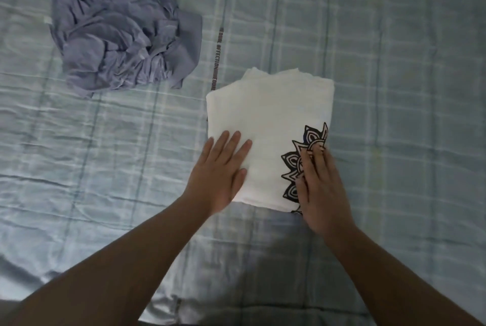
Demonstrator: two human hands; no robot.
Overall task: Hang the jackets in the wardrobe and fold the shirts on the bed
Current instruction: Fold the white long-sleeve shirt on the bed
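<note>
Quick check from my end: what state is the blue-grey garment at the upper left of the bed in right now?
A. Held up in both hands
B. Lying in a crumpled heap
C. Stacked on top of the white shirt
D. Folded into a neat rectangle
B: the blue-grey garment lies bunched and wrinkled on the bed sheet, apart from the folded white shirt, on which the left hand and right hand rest flat.

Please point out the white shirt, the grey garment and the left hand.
white shirt [273,115]: head view, its plain upper middle.
grey garment [118,36]: head view, middle of the crumpled heap.
left hand [221,170]: head view, back of the hand.
</note>
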